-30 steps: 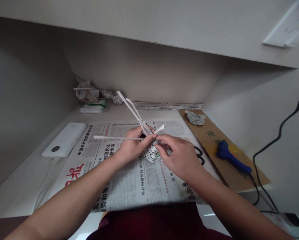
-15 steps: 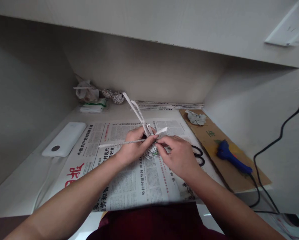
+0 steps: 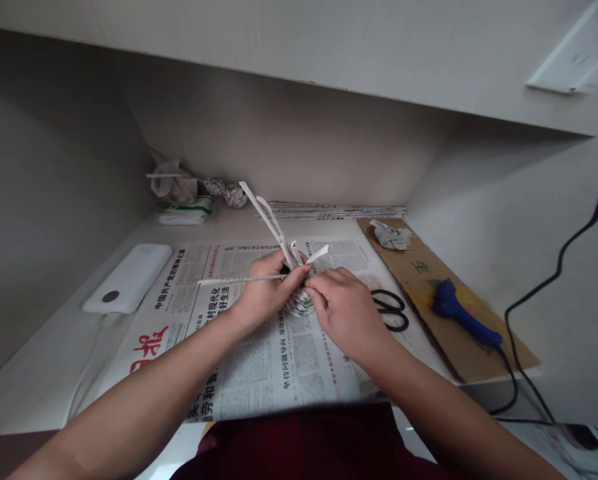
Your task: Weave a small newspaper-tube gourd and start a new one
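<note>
"Weave first: lying where from the grip?"

"Directly below the left thumb; rounded woven paper piece [image 3: 301,306], over the newspaper [image 3: 299,373], facing the near edge of the table [image 3: 43,393]. No clear long axis in the body."

"And the grip?"

"Left hand [image 3: 269,287] clamped around the piece from the left, thumb on top. Right hand [image 3: 346,303] with thumb and forefinger pinched together at the upper right of the weave. Exact strand under the fingertips: cannot tell."

"Just beyond?"

"Black scissors handles [image 3: 393,310] close beside the right hand; blue corded tool [image 3: 463,317] on cardboard [image 3: 459,357], toward the right edge."

"Long axes, then?"

"Thin strip [image 3: 223,281] running across the left hand toward the left edge. Short flared strip [image 3: 319,254] slanting toward the far right corner, just above the right fingertips. Long strips [image 3: 261,210] slanting from the left hand toward the far edge, leaning left; nearer to left than right. Paper rods [image 3: 329,212] along that far edge."
</note>
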Demonstrator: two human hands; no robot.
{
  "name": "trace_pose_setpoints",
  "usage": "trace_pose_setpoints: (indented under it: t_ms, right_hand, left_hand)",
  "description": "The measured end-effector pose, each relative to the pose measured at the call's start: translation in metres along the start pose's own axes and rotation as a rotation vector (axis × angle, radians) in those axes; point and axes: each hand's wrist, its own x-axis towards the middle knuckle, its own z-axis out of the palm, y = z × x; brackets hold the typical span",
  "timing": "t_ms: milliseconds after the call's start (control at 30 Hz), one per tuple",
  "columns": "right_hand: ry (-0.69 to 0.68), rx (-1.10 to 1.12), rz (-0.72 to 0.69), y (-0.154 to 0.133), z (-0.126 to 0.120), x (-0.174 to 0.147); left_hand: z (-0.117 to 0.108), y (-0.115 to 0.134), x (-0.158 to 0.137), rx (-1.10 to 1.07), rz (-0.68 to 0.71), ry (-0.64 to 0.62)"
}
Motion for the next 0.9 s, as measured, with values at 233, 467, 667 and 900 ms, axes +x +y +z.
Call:
trace_pose_setpoints:
  t_ms: [233,467,667,900]
  right_hand:
    - [0.048,0.315,0.145,0.011,0.002,0.000]
    - [-0.044,0.097,-0.054,0.004,0.004,0.003]
    - [0.010,0.294,0.075,0.019,0.000,0.000]
    - [0.018,0.171,0.034,0.010,0.002,-0.005]
  left_hand:
    - [0.001,0.003,-0.002,0.031,0.022,0.011]
    - [-0.001,0.002,0.000,0.010,0.002,0.010]
    - [-0.002,0.001,0.001,-0.050,-0.027,0.017]
    - [-0.002,0.000,0.001,-0.036,-0.037,0.028]
